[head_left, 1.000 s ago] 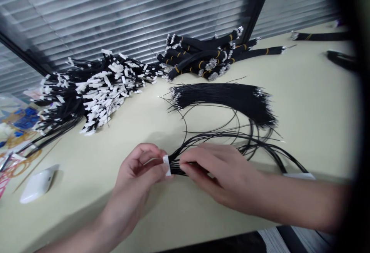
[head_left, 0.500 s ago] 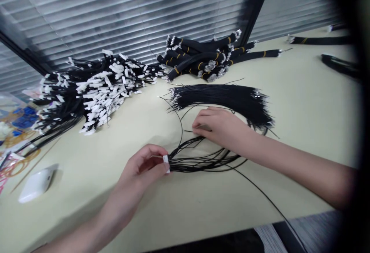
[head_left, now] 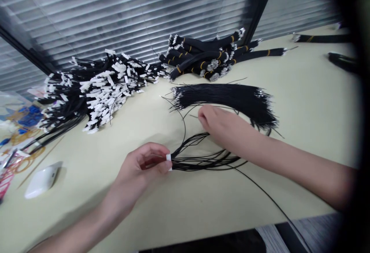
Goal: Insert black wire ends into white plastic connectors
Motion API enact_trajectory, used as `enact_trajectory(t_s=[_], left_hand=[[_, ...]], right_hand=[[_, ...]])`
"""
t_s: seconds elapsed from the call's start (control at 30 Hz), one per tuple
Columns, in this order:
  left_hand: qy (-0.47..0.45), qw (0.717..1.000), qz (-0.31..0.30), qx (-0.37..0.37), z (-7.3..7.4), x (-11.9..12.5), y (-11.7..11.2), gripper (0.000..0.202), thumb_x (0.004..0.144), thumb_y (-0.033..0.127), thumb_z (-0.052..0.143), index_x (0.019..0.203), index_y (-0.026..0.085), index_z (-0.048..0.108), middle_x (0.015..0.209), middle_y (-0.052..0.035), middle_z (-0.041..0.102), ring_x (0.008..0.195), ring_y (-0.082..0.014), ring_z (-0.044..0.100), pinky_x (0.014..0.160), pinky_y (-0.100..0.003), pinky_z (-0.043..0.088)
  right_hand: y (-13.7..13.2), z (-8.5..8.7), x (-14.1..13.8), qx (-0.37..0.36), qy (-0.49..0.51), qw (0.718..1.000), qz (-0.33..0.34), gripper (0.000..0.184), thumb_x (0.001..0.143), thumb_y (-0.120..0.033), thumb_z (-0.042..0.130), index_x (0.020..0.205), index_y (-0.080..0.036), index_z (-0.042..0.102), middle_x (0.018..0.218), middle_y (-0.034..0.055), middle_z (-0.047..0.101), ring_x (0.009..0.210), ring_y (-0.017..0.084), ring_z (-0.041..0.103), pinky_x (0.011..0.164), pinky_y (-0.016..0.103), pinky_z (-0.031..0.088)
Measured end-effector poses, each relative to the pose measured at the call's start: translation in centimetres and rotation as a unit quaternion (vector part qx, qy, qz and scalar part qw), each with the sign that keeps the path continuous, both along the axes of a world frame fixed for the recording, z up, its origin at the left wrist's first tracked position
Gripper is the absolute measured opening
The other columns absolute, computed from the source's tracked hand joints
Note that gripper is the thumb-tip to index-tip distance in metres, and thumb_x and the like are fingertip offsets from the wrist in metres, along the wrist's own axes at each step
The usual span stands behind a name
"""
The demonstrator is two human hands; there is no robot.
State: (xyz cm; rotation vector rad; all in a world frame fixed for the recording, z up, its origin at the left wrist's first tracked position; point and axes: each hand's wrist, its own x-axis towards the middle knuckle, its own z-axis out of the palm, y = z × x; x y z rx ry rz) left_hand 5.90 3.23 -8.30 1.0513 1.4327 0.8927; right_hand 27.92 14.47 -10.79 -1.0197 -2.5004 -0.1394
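Between the thumb and fingers of my left hand is a white multi-pin connector. Many thin black wires run out of its right side and loop across the table towards my right forearm. My right hand is closed in a pinch above these loops, and a short wire end pokes out to the left of its fingertips. Just behind that hand lies a flat bundle of loose black wires with shiny metal terminals at both ends.
At the back left is a heap of black cables with white connectors. Black wire bundles tied with yellow bands are stacked near the blinds. A white rounded case sits at left. One long wire hangs past the table's front edge.
My right hand has risen slightly away from the connector, its wire end moving up with it. My left hand still pinches the connector. The whole view has shifted a little.
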Motion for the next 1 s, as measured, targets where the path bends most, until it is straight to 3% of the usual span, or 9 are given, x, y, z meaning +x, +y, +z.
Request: enact_trajectory(t_s=[0.1, 0.2, 0.3, 0.4, 0.63, 1.0], left_hand=[[-0.022, 1.000, -0.004, -0.018, -0.2, -0.1, 0.1, 0.016, 0.078, 0.021, 0.070, 0.092, 0.021, 0.063, 0.076, 0.0009, 0.062, 0.075, -0.0129, 0.059, 0.071, -0.023, 0.045], [-0.031, 0.999, -0.002, -0.010, -0.4, -0.2, 0.2, 0.019, 0.078, 0.019, 0.071, 0.094, 0.021, 0.061, 0.082, 0.0005, 0.062, 0.077, -0.0133, 0.059, 0.073, -0.025, 0.048], [-0.050, 0.999, 0.005, 0.003, -0.4, -0.2, 0.2, 0.024, 0.077, 0.017, 0.071, 0.096, 0.022, 0.059, 0.092, -0.0011, 0.062, 0.082, -0.0147, 0.059, 0.074, -0.026, 0.049], [-0.077, 0.997, 0.018, -0.002, -0.3, 0.0, 0.2, 0.026, 0.075, 0.012, 0.071, 0.095, 0.021, 0.057, 0.089, -0.0009, 0.062, 0.081, -0.0156, 0.060, 0.073, -0.026, 0.050], [-0.126, 0.992, 0.019, -0.002, 0.0, 0.6, -0.1, 0.022, 0.075, 0.010, 0.070, 0.088, 0.021, 0.056, 0.088, 0.0015, 0.059, 0.076, -0.0122, 0.058, 0.070, -0.023, 0.050], [-0.140, 0.990, 0.013, -0.003, 0.0, 0.5, -0.2, 0.022, 0.076, 0.011, 0.071, 0.088, 0.021, 0.055, 0.088, 0.0016, 0.059, 0.073, -0.0099, 0.057, 0.066, -0.018, 0.049]], right_hand=[[-1.6, 2.0, -0.1, -0.025, 0.119, 0.992, -0.019, 0.012, 0.094, -0.012, 0.040, 0.089, -0.017, 0.050, 0.074, 0.0000, 0.053, 0.057, 0.011, 0.045, 0.049, 0.024, 0.033], [-3.9, 3.5, -0.7, -0.043, 0.220, 0.971, 0.079, 0.010, 0.093, -0.014, 0.046, 0.088, -0.017, 0.054, 0.081, 0.0008, 0.056, 0.069, 0.011, 0.051, 0.059, 0.023, 0.040], [-5.6, 3.4, -1.3, -0.053, 0.212, 0.961, 0.168, 0.015, 0.095, -0.015, 0.045, 0.089, -0.015, 0.059, 0.083, 0.0033, 0.057, 0.076, 0.013, 0.052, 0.066, 0.025, 0.043], [-6.4, 2.7, -1.8, -0.064, 0.187, 0.960, 0.200, 0.022, 0.095, -0.014, 0.042, 0.085, -0.012, 0.062, 0.078, 0.0046, 0.058, 0.072, 0.014, 0.051, 0.064, 0.027, 0.044], [-6.7, 1.9, -2.1, -0.024, 0.116, 0.974, 0.194, 0.025, 0.093, -0.010, 0.042, 0.079, -0.011, 0.063, 0.069, 0.0035, 0.055, 0.066, 0.015, 0.051, 0.061, 0.030, 0.042], [-6.6, 1.3, -2.0, -0.012, 0.128, 0.973, 0.193, 0.023, 0.093, -0.011, 0.044, 0.079, -0.010, 0.061, 0.070, 0.0043, 0.055, 0.067, 0.015, 0.050, 0.060, 0.029, 0.041]])
